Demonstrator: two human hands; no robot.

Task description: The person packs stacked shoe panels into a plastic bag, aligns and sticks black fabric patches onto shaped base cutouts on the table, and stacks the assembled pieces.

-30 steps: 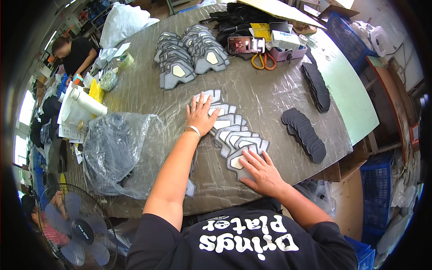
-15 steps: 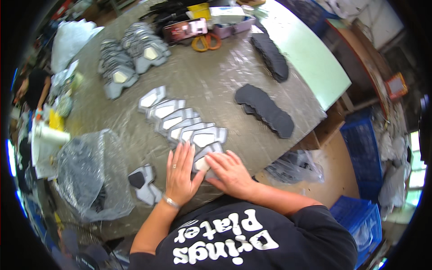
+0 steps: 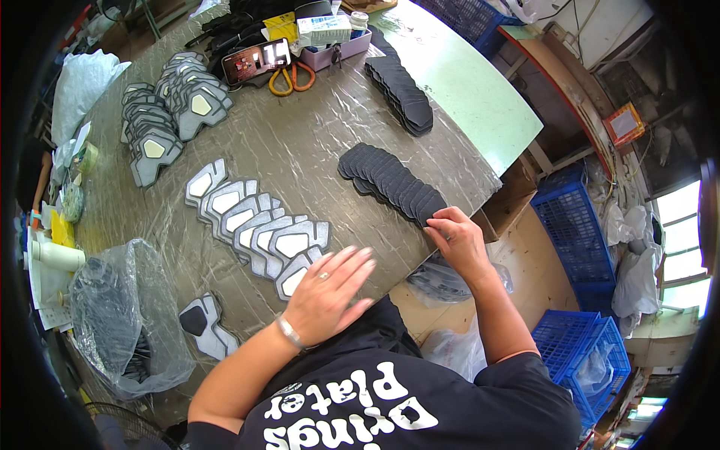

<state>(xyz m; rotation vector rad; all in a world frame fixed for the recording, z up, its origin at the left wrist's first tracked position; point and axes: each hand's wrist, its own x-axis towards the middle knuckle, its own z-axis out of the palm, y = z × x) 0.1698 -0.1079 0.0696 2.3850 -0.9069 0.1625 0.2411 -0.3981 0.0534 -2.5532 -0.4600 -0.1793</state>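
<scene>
My right hand (image 3: pixel 463 246) pinches the near end of a fanned row of thin black shaped pieces (image 3: pixel 390 180), thumb and fingers together on the last black piece (image 3: pixel 430 208). My left hand (image 3: pixel 330 294) is open with its fingers stretched out, just over the near end of an overlapping row of grey pieces with white centres (image 3: pixel 255 229). It partly covers the nearest grey piece (image 3: pixel 295 276). A separate grey piece with a black patch (image 3: pixel 208 324) lies to the left of my left forearm.
Two stacks of grey pieces (image 3: pixel 193 101) lie at the far left. Farther back are a phone (image 3: pixel 256 61), orange-handled scissors (image 3: pixel 292 79) and a lilac tray (image 3: pixel 337 54). A second black row (image 3: pixel 401 90) lies far right. A clear plastic bag (image 3: pixel 124 322) sits left; blue crates (image 3: pixel 577 352) stand right.
My right hand has left the grey row and moved right to the black row, closing on its near end. My left hand has lifted and shifted slightly right. The view has turned.
</scene>
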